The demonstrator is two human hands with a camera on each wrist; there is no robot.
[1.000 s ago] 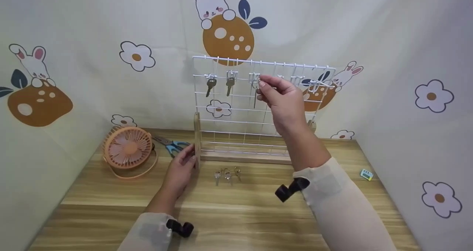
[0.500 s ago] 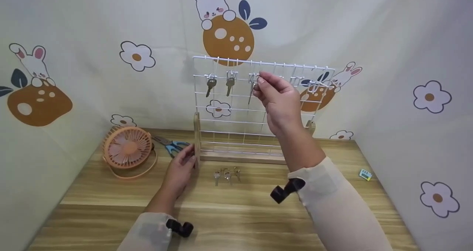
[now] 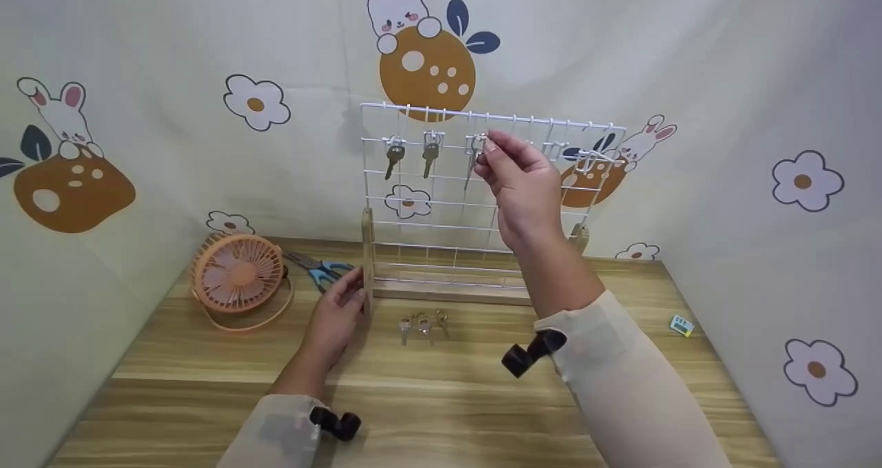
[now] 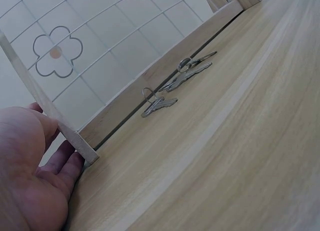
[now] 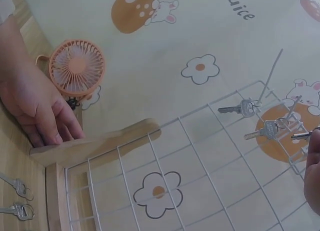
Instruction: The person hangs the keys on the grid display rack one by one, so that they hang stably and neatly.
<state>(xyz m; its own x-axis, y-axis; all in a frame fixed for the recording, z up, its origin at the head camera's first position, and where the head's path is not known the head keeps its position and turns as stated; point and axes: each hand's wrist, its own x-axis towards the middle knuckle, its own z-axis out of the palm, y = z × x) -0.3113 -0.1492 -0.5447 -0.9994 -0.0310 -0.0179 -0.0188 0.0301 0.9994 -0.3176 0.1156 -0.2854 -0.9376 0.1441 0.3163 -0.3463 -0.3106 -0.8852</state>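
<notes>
My right hand pinches a key by its ring at the third hook of a white wire grid rack. The key hangs narrow edge towards me, and fingers hide the ring. To its left, two brass-coloured keys, one at the far left and one beside it, hang on hooks. Low at the rack's left side, my left hand holds the wooden post between thumb and fingers. Three ringed keys lie before the rack: a left one, a middle one and a right one.
An orange fan stands left of the rack, with blue-handled scissors behind my left hand. A small white-and-green device lies at the table's right. More white hooks hang along the grid's right side. Printed cloth walls surround the table.
My right hand has shifted slightly left and up, bringing the key against the third hook. My left hand stays at the post, and the keys on the table have not moved.
</notes>
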